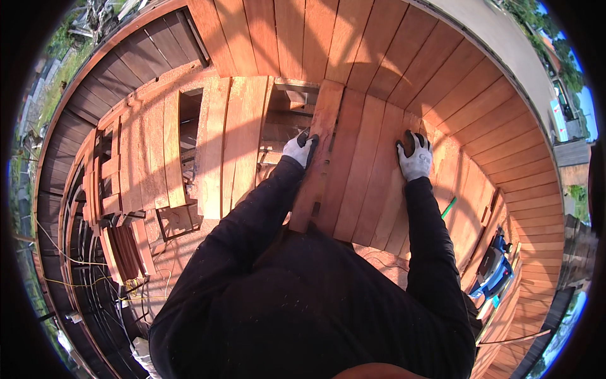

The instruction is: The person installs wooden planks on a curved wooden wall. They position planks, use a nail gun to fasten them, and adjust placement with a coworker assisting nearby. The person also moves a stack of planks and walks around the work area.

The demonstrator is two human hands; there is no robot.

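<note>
Both my hands wear grey-white gloves with dark fingers. My left hand (300,150) is closed against the left edge of a reddish wooden plank (314,180), which lies a little askew, with a narrow dark gap along its right side. Part of that hand's grip is hidden at the plank's edge. To the right, my right hand (415,155) presses on the row of fitted boards (369,170), thumb and fingers spread apart. Left of the plank, dark framing (287,120) shows through an opening between boards.
Loose boards (243,136) lie over the frame at left, with gaps between them. Short offcuts (123,249) are stacked lower left near cables. A blue power tool (494,271) rests at right, and a thin green object (449,207) lies near my right forearm. Slatted wooden walls (499,120) curve around.
</note>
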